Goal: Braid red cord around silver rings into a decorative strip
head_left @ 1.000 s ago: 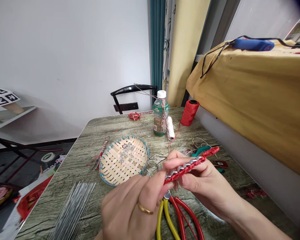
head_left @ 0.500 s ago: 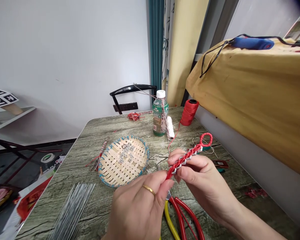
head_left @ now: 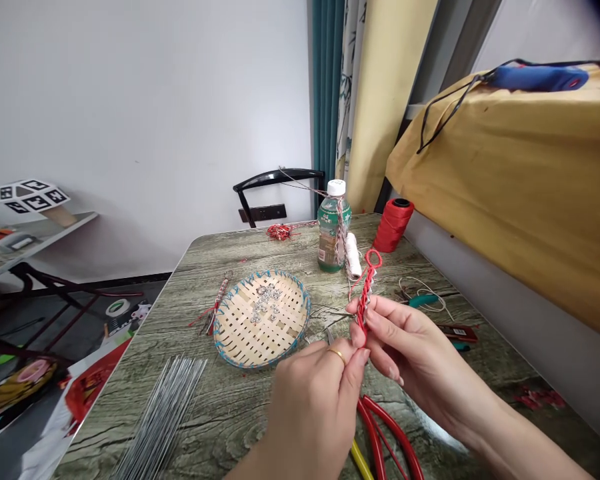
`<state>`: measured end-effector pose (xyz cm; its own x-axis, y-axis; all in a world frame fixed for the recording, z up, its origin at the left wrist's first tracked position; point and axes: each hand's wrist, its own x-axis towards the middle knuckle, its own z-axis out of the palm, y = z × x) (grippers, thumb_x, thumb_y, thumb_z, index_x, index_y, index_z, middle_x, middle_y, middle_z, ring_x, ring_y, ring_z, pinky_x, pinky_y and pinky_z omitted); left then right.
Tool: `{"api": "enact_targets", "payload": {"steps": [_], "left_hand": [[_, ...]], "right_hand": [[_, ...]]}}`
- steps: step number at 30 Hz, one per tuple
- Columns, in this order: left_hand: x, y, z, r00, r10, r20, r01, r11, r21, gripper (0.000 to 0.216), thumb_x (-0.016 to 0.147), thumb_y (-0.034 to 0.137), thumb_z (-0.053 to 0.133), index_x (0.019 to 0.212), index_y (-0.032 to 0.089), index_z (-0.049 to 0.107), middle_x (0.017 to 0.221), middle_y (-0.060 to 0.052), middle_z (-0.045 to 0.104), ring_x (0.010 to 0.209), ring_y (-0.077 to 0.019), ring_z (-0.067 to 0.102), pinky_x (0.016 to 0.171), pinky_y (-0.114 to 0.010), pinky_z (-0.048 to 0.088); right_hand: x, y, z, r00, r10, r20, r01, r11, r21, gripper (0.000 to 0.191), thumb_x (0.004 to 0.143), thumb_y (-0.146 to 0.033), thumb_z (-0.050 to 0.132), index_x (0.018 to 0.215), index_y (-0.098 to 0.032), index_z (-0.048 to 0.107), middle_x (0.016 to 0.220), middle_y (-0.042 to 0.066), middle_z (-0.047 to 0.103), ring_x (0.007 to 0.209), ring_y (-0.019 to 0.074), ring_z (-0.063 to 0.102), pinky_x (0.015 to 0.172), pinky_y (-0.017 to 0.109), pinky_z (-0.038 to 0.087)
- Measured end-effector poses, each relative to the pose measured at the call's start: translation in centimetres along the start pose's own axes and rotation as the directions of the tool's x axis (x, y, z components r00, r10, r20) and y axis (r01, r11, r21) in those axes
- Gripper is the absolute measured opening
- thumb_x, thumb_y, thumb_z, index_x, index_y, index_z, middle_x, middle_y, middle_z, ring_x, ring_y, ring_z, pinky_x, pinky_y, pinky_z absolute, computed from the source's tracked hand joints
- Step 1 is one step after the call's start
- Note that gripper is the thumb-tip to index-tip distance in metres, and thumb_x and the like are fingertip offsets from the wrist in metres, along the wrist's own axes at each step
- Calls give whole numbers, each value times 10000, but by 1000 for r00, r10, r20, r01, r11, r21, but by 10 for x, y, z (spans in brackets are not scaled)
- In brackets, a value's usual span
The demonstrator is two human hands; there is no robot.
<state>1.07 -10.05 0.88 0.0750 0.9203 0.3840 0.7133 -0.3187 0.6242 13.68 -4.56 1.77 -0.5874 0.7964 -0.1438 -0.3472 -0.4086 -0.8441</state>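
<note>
Both hands hold a red cord braid (head_left: 366,287) woven round small metal nuts, now standing almost upright with a loop at its top. My left hand (head_left: 315,407), a ring on one finger, pinches the braid's lower end. My right hand (head_left: 405,347) grips the braid just above, fingers closed round it. Under the hands lie pliers with red handles (head_left: 387,437) and a yellow-handled tool (head_left: 360,460). A round woven basket (head_left: 235,340) with several metal nuts sits to the left of the hands.
A bundle of steel wires (head_left: 160,420) lies at the table's front left. A green bottle (head_left: 333,230), a white thread spool (head_left: 352,255) and a red cord spool (head_left: 393,225) stand at the back. A finished braid (head_left: 217,303) lies left of the basket. Green-handled scissors (head_left: 423,300) lie right.
The braid has swung from lying nearly flat, pointing right, to standing upright. Both hands have turned with it and the view has shifted a little to the left.
</note>
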Motion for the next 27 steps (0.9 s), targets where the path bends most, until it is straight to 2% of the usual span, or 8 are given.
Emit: {"api": "enact_targets", "payload": {"steps": [3,8,13,16,18,22,24,27], "left_hand": [[4,-6,-4,1000,1,8,-1,1000,-3,248,866,193,415,760,159,636,677,-41,638,646,-161,567,581,-290,465],[10,-14,-24,958,147,-247,-152,988,-2,219,818,79,488,1006,136,585,970,-62,637,919,-145,565,808,-284,454],[7,-8,-34,899,434,-63,-385,850,359,385,771,107,567,1155,115,538,1213,-84,575,1092,-242,469,920,-391,373],[4,-4,-35,895,445,37,-411,787,460,434,777,211,595,1189,109,511,1171,-69,612,1183,-285,402,1043,-518,107],[1,-6,-35,907,402,124,-417,820,392,500,798,239,576,1252,89,431,1171,-86,610,1165,-250,445,1060,-501,62],[-5,-11,-33,941,107,322,-123,992,28,752,748,238,631,1369,144,219,1184,-112,583,1013,-200,560,874,-344,434],[-7,-12,-32,897,-62,437,140,979,-149,737,704,222,665,1341,214,293,1049,-58,644,898,-192,600,734,-298,493],[-8,-11,-33,792,-129,596,414,832,-370,394,728,170,614,1112,225,549,831,5,663,752,-151,613,654,-250,489]], "right_hand": [[5,0,-5,1000,-13,-17,11,998,-68,147,850,-264,533,829,-144,616,599,-40,521,423,-7,326,441,118,269],[7,-6,-11,999,22,48,-1,911,-413,203,819,-318,561,768,-132,627,564,-37,487,458,30,359,441,156,274],[-2,-13,-9,972,87,218,90,719,-690,285,858,-357,479,782,-129,633,598,-29,465,517,59,379,465,182,304],[-6,-13,-7,963,69,262,176,575,-799,273,876,-326,450,762,-142,616,597,-37,442,543,70,358,496,191,313],[-9,-12,-5,961,61,270,203,507,-838,178,868,-279,468,808,-153,578,624,-39,472,563,76,390,515,193,328],[-12,-9,0,956,62,286,217,508,-834,107,832,-202,527,908,-172,458,690,-44,559,592,76,484,542,179,361],[-14,-10,2,946,73,317,238,507,-828,131,813,-208,563,882,-183,455,710,-44,584,618,76,513,570,173,372],[-18,-13,4,929,127,346,242,498,-833,94,821,-253,557,837,-193,486,754,-30,601,663,86,527,593,174,385]]}}
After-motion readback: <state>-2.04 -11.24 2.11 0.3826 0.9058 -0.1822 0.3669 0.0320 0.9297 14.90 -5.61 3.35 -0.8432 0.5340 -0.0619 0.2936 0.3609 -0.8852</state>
